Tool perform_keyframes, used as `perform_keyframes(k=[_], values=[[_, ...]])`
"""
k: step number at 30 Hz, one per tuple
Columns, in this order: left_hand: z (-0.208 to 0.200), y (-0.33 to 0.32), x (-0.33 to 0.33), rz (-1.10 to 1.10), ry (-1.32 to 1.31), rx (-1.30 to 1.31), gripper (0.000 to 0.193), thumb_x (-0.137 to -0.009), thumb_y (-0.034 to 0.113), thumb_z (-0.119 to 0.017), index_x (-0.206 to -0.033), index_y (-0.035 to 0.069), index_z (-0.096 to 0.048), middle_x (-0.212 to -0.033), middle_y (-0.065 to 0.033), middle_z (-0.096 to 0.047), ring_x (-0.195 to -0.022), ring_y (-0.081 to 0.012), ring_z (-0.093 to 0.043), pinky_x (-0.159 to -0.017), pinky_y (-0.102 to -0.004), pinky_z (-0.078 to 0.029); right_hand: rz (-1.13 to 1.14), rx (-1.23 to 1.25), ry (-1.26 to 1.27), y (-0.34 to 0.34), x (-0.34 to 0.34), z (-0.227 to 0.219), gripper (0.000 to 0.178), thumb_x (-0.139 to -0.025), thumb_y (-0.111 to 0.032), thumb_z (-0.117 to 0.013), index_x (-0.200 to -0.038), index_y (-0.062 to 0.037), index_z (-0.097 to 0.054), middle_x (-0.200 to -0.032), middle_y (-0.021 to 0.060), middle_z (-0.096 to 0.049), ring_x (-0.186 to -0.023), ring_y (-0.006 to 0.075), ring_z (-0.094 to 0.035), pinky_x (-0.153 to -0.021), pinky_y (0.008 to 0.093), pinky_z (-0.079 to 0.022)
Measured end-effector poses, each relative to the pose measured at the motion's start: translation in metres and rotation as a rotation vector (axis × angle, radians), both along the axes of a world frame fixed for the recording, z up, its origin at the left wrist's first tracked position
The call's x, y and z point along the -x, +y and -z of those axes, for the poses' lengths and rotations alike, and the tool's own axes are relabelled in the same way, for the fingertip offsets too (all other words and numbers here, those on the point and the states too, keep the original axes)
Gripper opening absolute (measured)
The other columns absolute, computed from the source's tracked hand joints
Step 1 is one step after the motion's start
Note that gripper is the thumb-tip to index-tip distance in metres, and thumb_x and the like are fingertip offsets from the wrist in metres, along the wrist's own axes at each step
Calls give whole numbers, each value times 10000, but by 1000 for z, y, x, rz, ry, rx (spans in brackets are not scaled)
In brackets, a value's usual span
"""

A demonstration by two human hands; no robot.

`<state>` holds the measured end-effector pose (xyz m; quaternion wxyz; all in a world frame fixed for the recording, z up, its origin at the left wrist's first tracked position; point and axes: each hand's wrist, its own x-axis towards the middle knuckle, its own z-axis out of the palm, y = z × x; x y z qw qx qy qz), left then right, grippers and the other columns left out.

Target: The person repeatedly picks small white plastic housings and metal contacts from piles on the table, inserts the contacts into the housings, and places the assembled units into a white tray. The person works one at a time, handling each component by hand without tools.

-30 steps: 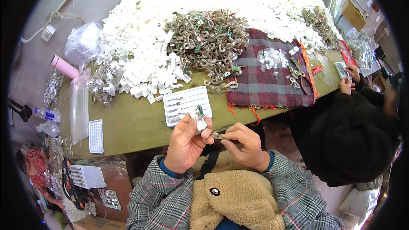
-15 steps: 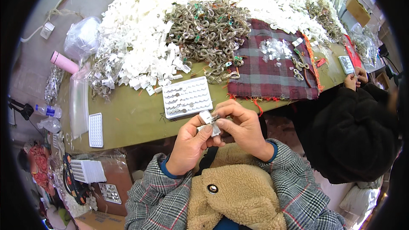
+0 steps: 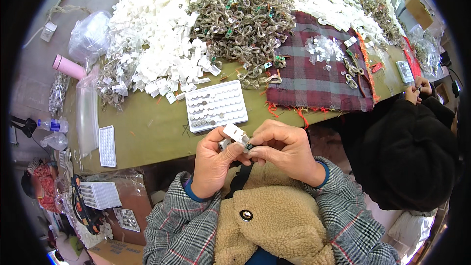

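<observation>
Above my lap, just off the table's near edge, my left hand (image 3: 212,163) is closed around a small white plastic housing (image 3: 234,132), its outer face tilted up with a slot in it. The fingertips of my right hand (image 3: 290,153) pinch a tiny dark green part (image 3: 249,146) against the near right end of the housing. Whether that part sits inside or only touches the housing is hidden by my fingers. Just beyond my hands lies a white tray (image 3: 231,99) with rows of round pockets, some holding silvery discs like button cells.
A heap of white housings (image 3: 152,34) and a tangle of clear cables (image 3: 240,24) cover the far table. On the right, a plaid cloth (image 3: 294,76) carries small clear pieces (image 3: 324,49). Another person (image 3: 397,152) in black works there. Left: a narrow tray (image 3: 107,146) and pink bottle (image 3: 69,67).
The white housing has turned in my left hand, so its slotted face shows. My right fingers have shifted down to its end with the dark part. The view has moved slightly.
</observation>
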<state>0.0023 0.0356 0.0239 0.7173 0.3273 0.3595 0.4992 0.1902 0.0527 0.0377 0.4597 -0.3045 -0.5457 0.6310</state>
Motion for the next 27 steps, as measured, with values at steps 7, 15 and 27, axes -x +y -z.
perform_keyframes(k=[7, 15, 27], values=[[5, -1, -1, -19, -48, -33, 198, -906, 56, -702, -1068, -17, -614, -996, -111, -678, -837, -177, -690, -699, -306, -614, -18, 333, 72, 0, -5, -3, 56, -895, -10, -694, -911, 28, -656, -787, 30, -627, -681, 62, -609, -566, 190, -472], [12, -2, -2, -25, -121, -27, 197, -854, -29, -718, -1034, -14, -640, -1036, -116, -661, -859, -185, -686, -725, -309, -618, 41, -186, -184, 4, -3, 1, 64, -840, 20, -718, -896, 28, -687, -813, 72, -639, -696, 114, -618, -600, 250, -479], [0, -4, -4, -104, 7, 35, 189, -865, -27, -715, -1045, -18, -657, -962, -79, -700, -823, -135, -679, -751, -264, -590, 222, -852, -527, -1, 3, 3, 318, -773, -2, -747, -1077, 39, -663, -935, 115, -605, -657, 213, -637, -535, 307, -524]])
